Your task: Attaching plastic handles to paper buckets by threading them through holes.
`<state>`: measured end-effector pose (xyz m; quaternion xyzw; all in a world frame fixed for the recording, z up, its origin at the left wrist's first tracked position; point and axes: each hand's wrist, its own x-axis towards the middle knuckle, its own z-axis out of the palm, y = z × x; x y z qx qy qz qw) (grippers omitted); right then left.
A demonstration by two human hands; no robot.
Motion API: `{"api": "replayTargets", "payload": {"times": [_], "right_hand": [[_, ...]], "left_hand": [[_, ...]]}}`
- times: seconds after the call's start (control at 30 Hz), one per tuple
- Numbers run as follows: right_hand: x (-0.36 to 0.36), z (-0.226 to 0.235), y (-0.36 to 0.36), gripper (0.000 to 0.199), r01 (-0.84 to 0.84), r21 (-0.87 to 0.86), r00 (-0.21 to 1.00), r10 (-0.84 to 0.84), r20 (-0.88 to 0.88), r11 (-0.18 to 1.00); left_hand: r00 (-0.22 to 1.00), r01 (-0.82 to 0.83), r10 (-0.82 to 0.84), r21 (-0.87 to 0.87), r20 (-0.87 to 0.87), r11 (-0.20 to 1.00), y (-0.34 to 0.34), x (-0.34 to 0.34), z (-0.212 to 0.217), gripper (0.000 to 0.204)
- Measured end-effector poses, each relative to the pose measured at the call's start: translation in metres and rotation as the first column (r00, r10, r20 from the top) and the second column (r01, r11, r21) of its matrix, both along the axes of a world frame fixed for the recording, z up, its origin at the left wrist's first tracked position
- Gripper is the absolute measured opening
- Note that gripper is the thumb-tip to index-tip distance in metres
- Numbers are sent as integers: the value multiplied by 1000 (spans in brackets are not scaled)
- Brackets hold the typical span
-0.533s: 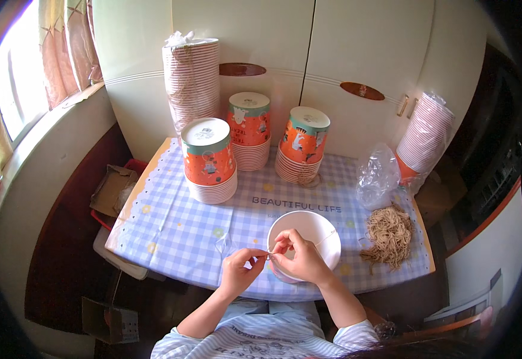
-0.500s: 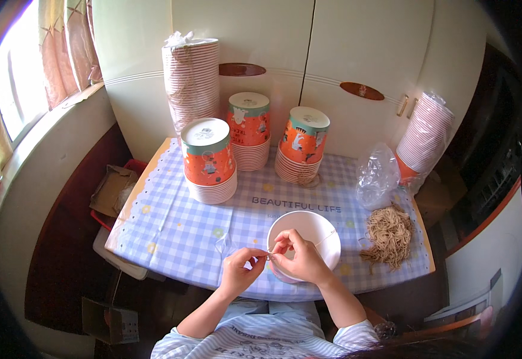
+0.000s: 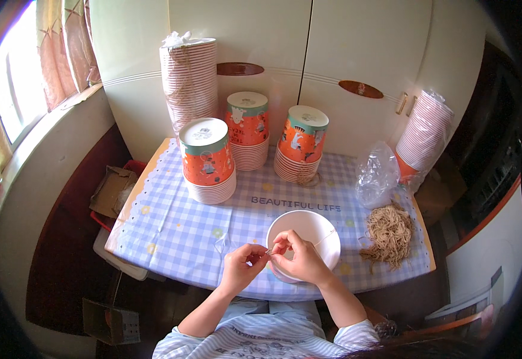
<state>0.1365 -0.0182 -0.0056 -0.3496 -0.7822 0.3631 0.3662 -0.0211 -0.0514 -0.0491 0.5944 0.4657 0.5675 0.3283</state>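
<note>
A white-lined paper bucket point(image 3: 331, 251) stands at the near edge of the table with its mouth up. My left hand point(image 3: 240, 268) and my right hand point(image 3: 301, 258) meet at its left rim, fingertips pinched close together. Between them is a short end of pale cord, small and partly hidden by the fingers. A thin string point(image 3: 325, 237) runs from the right rim into the bucket toward my right hand. Right of the bucket lies a tangled heap of tan twine cords point(image 3: 389, 233).
Upside-down stacks of orange paper buckets point(image 3: 207, 164), point(image 3: 247, 122), point(image 3: 303, 140) stand farther back. A tall wrapped stack point(image 3: 189, 84) rises at the back left, another wrapped stack point(image 3: 425, 131) at the right. Beside the twine sits a clear plastic bag point(image 3: 376, 176). Checked cloth point(image 3: 171, 233) covers the table.
My left fingers have shifted slightly and curled more at the bucket's left rim. My right hand and the bucket stay almost where they were.
</note>
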Motion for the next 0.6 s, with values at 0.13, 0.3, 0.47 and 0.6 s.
{"api": "replayTargets", "payload": {"times": [0.13, 0.3, 0.47, 0.6], "right_hand": [[0, -1, 0, 26, -6, -13, 1000, 6, -5, 1000], [0, 1, 0, 25, -6, -18, 1000, 6, -5, 1000], [0, 4, -1, 22, 0, -7, 1000, 0, 4, 1000], [1, 7, -2, 19, -2, 34, 1000, 2, -4, 999]], "left_hand": [[998, 19, -18, 8, -55, 1000, -1, -1, 3, 10], [997, 61, -63, -32, -50, 998, 0, -4, -3, 6], [843, 369, -227, -218, 489, 903, 4, -12, -13, 5], [657, 547, -212, -263, 723, 795, 5, -12, -10, 2]]}}
